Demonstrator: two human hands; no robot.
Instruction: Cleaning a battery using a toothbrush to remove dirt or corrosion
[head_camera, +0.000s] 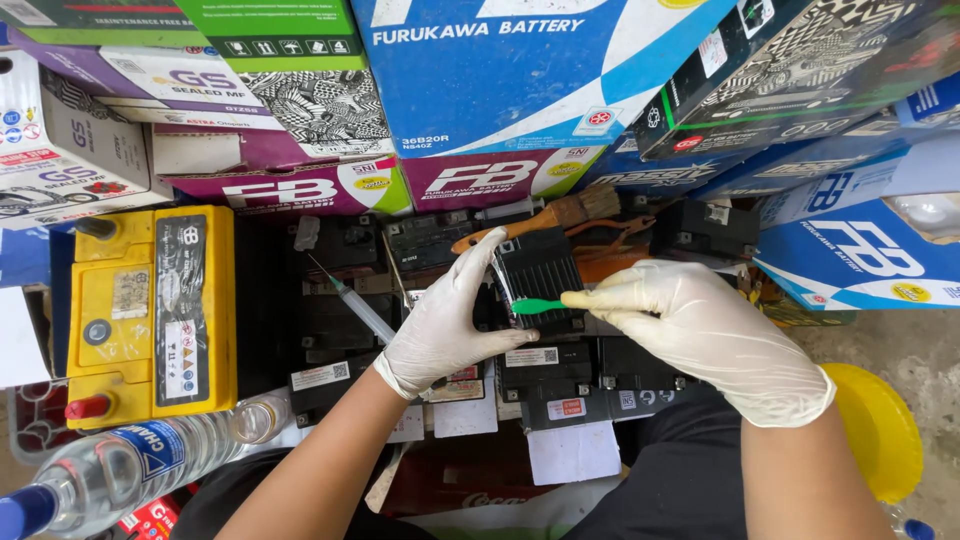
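Gripping small black battery in left hand — right hand pinching green brush; stacked battery cartons behind.

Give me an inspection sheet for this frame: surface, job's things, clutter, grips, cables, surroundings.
Surface: hidden under rows of black batteries.
Job's things: small black battery, tilted up; green tool laid against it.
Clutter: yellow battery, syringe, brush, water bottle, white cards.
Grips: left hand, gloved, holds the small battery; right hand, gloved, pinches the green tool.
Cables: nothing seen.
Surroundings: stacked battery boxes behind; yellow stool at right.
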